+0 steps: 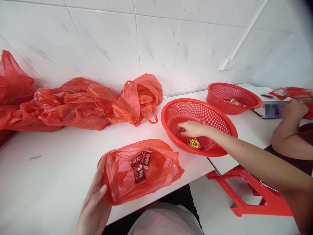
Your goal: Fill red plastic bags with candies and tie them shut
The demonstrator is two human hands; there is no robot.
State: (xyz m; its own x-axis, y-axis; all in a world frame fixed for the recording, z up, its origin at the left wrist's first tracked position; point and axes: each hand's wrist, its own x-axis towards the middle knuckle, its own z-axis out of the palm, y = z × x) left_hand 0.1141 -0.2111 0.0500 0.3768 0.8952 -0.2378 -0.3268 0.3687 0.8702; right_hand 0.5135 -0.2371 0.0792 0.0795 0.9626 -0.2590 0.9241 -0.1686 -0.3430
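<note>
My left hand (94, 202) grips the near edge of an open red plastic bag (139, 169) lying on the white table (49, 169). Inside the bag lie a few small dark red packets (140, 164). My right hand (189, 129) reaches into a red mesh basket (198, 114), fingers curled down and pinching at something on its floor that I cannot make out. A small packet with a yellow and red print (194, 143) rests in the basket just below that hand.
A heap of crumpled red plastic bags (80, 102) lies along the tiled wall. A second red basket (232, 96) stands further right. Another person's arm (288, 130) rests at the right edge. A red stool (249, 192) stands below the table.
</note>
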